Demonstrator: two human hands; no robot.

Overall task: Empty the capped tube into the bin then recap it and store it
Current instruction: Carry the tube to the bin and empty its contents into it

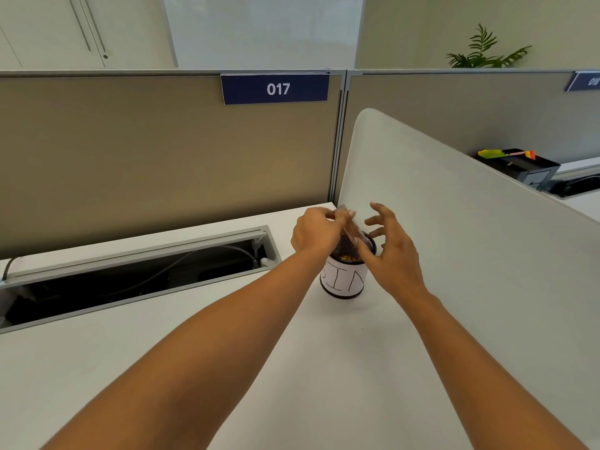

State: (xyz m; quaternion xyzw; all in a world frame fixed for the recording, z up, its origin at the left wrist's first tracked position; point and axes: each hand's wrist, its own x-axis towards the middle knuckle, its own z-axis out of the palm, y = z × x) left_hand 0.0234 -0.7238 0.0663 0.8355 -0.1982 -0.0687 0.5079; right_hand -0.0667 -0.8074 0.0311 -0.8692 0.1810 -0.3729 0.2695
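The left hand (313,230) pinches the tube (350,229), slanting down-right into the bin (344,280); the right hand (394,251), fingers spread and empty, hovers just right.

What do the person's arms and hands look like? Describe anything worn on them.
Both forearms are bare up to the frame edge, with no sleeves visible. The left hand and right hand wear no gloves; no watch, bracelet or ring shows. No markings are visible.

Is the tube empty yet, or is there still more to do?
Nearly. The left hand holds the clear tube tipped mouth-down over the mesh bin, and brownish bits already lie inside the bin. The right hand hovers open beside it. I can't see the cap. Still left: finishing the pour, putting the cap back on, and storing the tube.
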